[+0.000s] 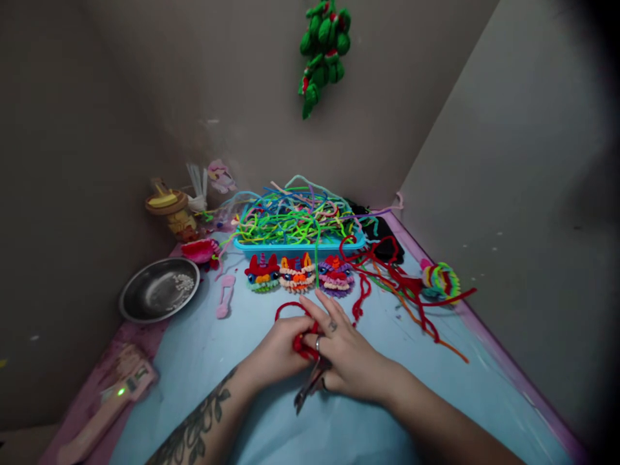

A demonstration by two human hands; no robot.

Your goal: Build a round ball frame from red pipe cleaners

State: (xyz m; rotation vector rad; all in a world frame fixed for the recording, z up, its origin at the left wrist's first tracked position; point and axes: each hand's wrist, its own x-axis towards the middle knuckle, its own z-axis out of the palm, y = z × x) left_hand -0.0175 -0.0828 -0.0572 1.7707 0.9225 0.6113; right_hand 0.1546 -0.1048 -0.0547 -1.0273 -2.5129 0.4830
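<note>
My left hand (276, 350) is closed on a small red chenille-yarn piece (305, 347), from which a thin red loop curves out above the fingers. My right hand (349, 361) meets it from the other side, wearing a ring, its upper fingers stretched over the red piece. Tucked in its lower fingers is a pair of small metal scissors (306, 392) pointing down and to the left. Much of the red piece is hidden by the fingers. Just beyond the hands sit three fuzzy animal heads: a red one (262, 274), an orange one (297, 274) and a purple one (336, 276).
A blue tray (300, 247) heaped with yarn scraps stands behind. Loose red strands (407, 284) and a multicoloured fuzzy piece (442, 281) lie right. Left are a metal bowl (145, 294), a pink clip (225, 297) and a pink glue gun (113, 407) with a green light.
</note>
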